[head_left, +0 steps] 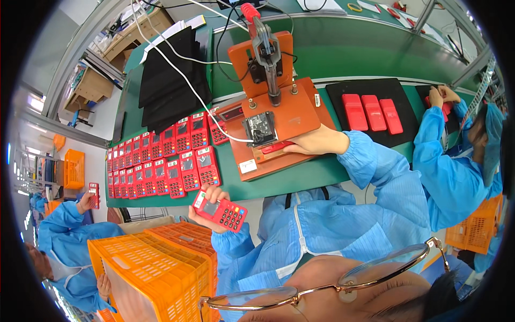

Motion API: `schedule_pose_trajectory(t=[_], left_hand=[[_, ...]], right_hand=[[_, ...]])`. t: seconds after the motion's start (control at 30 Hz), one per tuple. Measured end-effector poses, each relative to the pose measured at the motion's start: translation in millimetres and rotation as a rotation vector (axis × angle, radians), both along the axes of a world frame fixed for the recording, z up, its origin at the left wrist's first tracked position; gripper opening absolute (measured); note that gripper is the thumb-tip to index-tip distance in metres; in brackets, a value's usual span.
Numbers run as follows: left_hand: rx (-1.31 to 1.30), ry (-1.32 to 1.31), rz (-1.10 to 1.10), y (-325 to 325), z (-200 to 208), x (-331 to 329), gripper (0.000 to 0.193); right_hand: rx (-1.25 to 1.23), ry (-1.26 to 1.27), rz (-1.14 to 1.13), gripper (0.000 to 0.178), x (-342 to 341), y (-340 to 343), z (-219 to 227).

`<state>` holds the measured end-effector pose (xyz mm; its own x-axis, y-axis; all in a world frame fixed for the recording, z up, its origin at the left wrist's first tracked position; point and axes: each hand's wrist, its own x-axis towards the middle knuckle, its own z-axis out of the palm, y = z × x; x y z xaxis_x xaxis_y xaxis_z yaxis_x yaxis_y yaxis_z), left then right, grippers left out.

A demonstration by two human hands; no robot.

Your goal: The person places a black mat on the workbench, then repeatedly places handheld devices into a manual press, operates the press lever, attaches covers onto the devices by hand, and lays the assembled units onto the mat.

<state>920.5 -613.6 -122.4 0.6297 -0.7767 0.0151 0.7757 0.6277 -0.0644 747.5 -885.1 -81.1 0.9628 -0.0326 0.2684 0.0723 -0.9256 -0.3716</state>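
My left hand (213, 194) holds a red payment terminal (228, 216) in front of the table edge, its keypad and small screen facing up. At the orange-brown test fixture (308, 115), my right hand (322, 140) has its fingers closed on the end of another red terminal (276, 147). Most of that one is hidden under the fixture's upper plate. On the plate sits a black circuit board (260, 129) with a white cable, and above it rises a metal toggle clamp (266, 51) with a red grip.
Rows of red terminals (177, 134) cover the table left of the fixture. Three face-down red terminals (374, 114) lie on a black mat (405, 115) to the right. Black sheets (174, 80) are stacked behind. Orange crates (145, 273) stand at lower left. Co-workers in blue sit on both sides.
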Motion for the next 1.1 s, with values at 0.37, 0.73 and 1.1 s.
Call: schedule_pose_trajectory(t=[0.37, 0.73, 1.1], left_hand=[[0.080, -0.615, -0.309, -47, 60, -14, 0.047], [0.132, -1.057, -0.026, -68, 120, -14, 0.052], [0.045, -2.424, 0.428, -185, 238, -53, 0.068]], right_hand=[[0.146, -0.561, -0.223, 0.046, 5, -85, 132], [-0.069, -0.677, 0.234, 0.043, 4, 14, 117], [0.641, -0.747, 0.167, 0.070, 1, 58, 102]])
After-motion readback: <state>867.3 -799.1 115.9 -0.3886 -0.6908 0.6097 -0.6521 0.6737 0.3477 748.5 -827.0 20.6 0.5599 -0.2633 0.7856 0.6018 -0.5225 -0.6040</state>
